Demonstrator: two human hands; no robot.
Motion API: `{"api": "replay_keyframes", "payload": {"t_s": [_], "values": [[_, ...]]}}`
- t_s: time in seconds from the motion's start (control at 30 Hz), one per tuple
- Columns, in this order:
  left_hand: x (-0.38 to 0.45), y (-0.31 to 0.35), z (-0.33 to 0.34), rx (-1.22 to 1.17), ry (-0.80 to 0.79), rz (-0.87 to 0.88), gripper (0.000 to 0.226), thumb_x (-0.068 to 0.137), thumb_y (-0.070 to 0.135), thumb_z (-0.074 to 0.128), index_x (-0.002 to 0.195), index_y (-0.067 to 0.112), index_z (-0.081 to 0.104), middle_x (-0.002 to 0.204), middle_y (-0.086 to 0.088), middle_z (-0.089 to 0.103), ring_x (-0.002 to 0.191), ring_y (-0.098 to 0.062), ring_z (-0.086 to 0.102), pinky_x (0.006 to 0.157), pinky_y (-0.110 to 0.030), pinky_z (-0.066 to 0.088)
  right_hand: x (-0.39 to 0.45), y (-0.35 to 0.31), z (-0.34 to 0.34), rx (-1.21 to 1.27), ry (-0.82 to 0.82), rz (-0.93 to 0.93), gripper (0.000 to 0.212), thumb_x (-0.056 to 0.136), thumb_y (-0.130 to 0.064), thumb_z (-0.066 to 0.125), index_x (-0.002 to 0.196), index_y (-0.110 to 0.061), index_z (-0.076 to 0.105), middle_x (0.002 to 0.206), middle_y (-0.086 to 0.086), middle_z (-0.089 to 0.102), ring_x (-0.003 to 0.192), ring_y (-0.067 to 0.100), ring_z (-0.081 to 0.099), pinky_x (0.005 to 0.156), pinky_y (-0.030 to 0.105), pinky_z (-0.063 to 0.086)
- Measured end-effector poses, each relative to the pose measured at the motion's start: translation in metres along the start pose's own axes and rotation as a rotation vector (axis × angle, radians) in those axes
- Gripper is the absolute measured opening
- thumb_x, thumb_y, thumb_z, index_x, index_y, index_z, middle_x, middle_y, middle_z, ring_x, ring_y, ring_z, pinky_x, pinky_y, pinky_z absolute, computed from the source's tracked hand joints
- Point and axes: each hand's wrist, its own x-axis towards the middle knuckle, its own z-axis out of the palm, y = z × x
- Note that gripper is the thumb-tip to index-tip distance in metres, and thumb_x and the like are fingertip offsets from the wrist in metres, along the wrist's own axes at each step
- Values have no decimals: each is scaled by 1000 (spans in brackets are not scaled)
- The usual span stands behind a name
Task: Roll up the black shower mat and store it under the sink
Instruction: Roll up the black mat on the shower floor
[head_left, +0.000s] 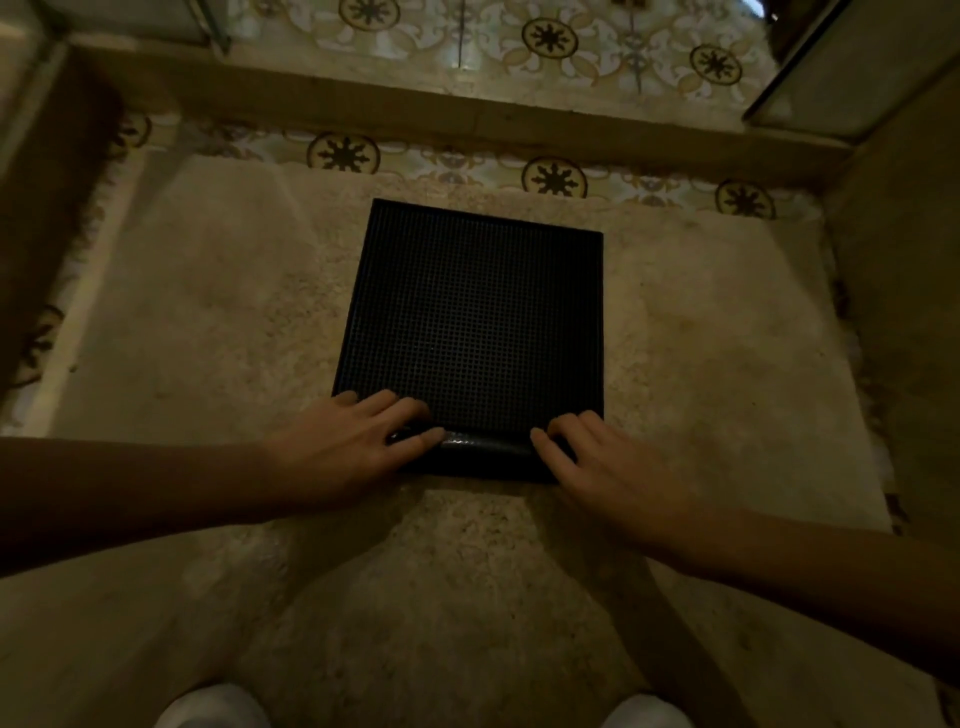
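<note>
The black shower mat (475, 312) lies on a beige rug, its gridded surface facing up. Its near edge is curled over into a small roll (485, 449). My left hand (348, 447) rests palm down on the left end of that roll, with the fingers curled over it. My right hand (597, 462) presses on the right end in the same way. The far part of the mat lies flat. The sink is not in view.
The beige shaggy rug (208, 322) covers most of the floor. Patterned tiles (553, 176) show beyond it, then a raised stone step (467, 111) and a glass shower door (852, 67) at the top right. My two knees in white (213, 709) are at the bottom.
</note>
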Motion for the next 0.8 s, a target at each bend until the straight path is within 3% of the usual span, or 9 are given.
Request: {"api": "replay_keyframes", "payload": {"t_s": [0.1, 0.17, 0.23, 0.33, 0.4, 0.47, 0.53, 0.7, 0.8], "values": [[-3, 11, -2, 50, 0, -37, 79, 72, 36, 77, 139, 5, 49, 127, -20, 58, 107, -34, 60, 72, -43, 56, -1, -1, 4, 9, -11, -12, 72, 72, -7, 81, 138, 2, 51, 116, 18, 64, 91, 29, 62, 64, 34, 57], [3, 17, 0, 43, 22, -82, 78, 79, 35, 70, 144, 4, 41, 128, -18, 55, 107, -32, 57, 78, -42, 53, 0, -2, 6, 9, -15, -19, 70, 87, -12, 66, 148, 0, 34, 127, 18, 60, 99, 31, 60, 73, 39, 57], [10, 12, 4, 5, 70, -120, 69, 92, 29, 49, 152, 9, 21, 139, -15, 44, 117, -30, 47, 90, -42, 47, 3, 0, 6, 53, -17, -2, 63, 97, -17, 43, 153, -5, 18, 137, 18, 52, 109, 32, 55, 83, 42, 55], [15, -3, 5, -44, 126, -77, 63, 97, 30, 41, 152, 18, 13, 141, -12, 38, 117, -27, 44, 93, -40, 46, 9, 0, 3, 81, -81, 35, 58, 96, -22, 19, 152, -11, 12, 150, 19, 38, 122, 35, 46, 92, 44, 51], [17, -8, 7, -17, 94, -13, 64, 97, 33, 42, 149, 22, 6, 142, -14, 35, 115, -28, 44, 91, -41, 47, 12, 0, -3, 88, -68, 69, 55, 98, -20, 31, 151, -10, 21, 150, 20, 38, 124, 35, 47, 89, 43, 52], [17, -9, 8, 7, 84, 11, 66, 97, 34, 44, 147, 23, 2, 143, -17, 32, 114, -29, 45, 88, -41, 47, 14, 0, -10, 89, -7, 79, 52, 94, -16, 55, 143, -5, 42, 143, 21, 48, 117, 35, 55, 78, 43, 56], [18, -11, 9, 36, 85, 20, 70, 95, 33, 47, 148, 22, 3, 143, -17, 33, 113, -29, 46, 86, -41, 47, 16, 0, -11, 56, 41, 63, 48, 88, -12, 65, 133, -1, 54, 134, 23, 56, 109, 36, 60, 71, 43, 58], [19, -21, 14, 39, 106, -1, 73, 96, 32, 42, 150, 22, -6, 148, -12, 29, 121, -28, 41, 94, -39, 42, 27, 2, -11, -21, 43, 97, 48, 83, -17, 75, 127, -2, 61, 113, 17, 66, 91, 31, 63, 66, 38, 55], [24, -26, 10, 62, 135, -31, 73, 95, 29, 39, 154, 20, -2, 146, -9, 37, 122, -27, 42, 95, -39, 40, 32, 10, -11, -17, 19, 95, 57, 83, -14, 73, 136, -3, 54, 119, 17, 64, 97, 32, 62, 68, 38, 55]]}}
